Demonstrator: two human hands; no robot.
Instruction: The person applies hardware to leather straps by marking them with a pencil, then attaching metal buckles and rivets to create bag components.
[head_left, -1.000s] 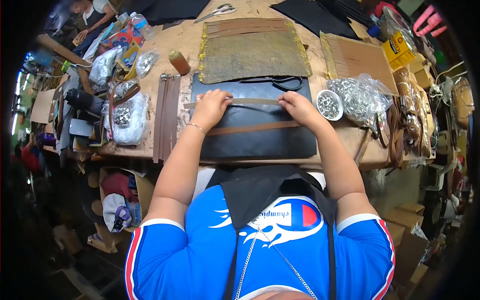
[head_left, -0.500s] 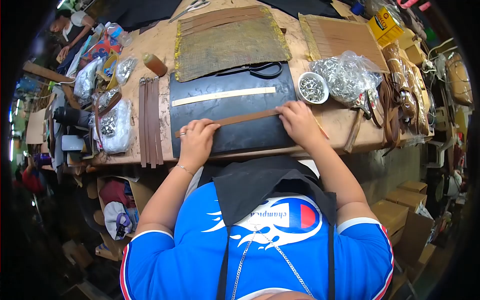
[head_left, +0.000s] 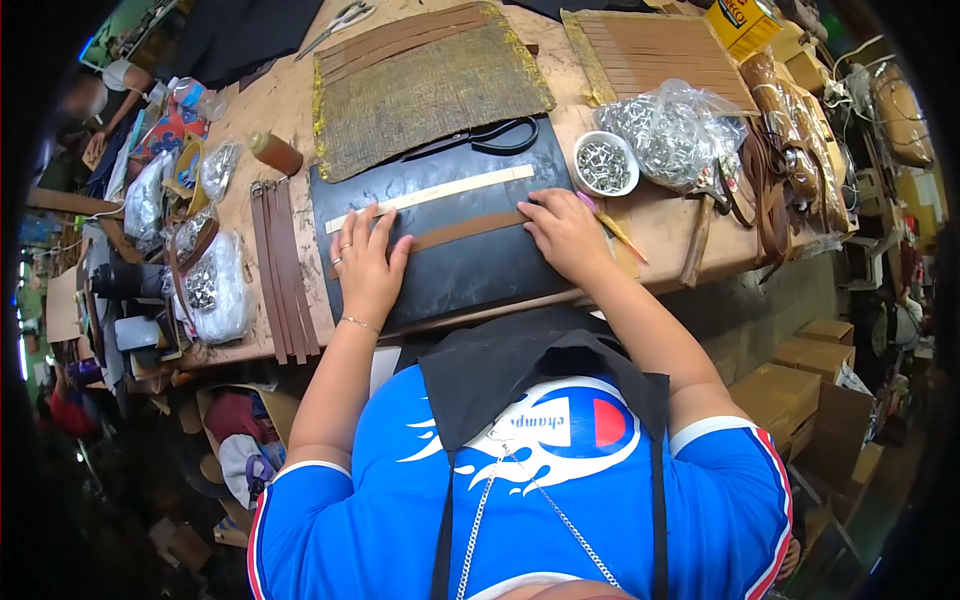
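Observation:
A brown leather strap (head_left: 462, 231) lies across a black board (head_left: 470, 275). My left hand (head_left: 370, 265) is open over the strap's left part, fingers spread, its fingertips on a cream measuring strip (head_left: 455, 187) lying just beyond. At the strap's other end, my right hand (head_left: 568, 235) has its fingers closed about the tip. Beside the right wrist is a slim pointed tool (head_left: 622, 237) with an orange and pink body; the hand partly hides it. Black-handled scissors (head_left: 505, 137) rest along the board's far edge, their blades partly under a woven mat.
Beyond the board lies a yellowish woven mat (head_left: 430, 100) bearing brown strips. Several buckled straps (head_left: 283, 270) lie left, near an amber bottle (head_left: 273, 152). A white bowl of metal fittings (head_left: 606, 164), a bag of fittings (head_left: 675, 135) and a hammer (head_left: 697, 240) are right.
My left hand has opened and spread its fingers, reaching from the strap onto the cream strip. My right hand stays at the strap's right end. The camera view has shifted and tilted slightly.

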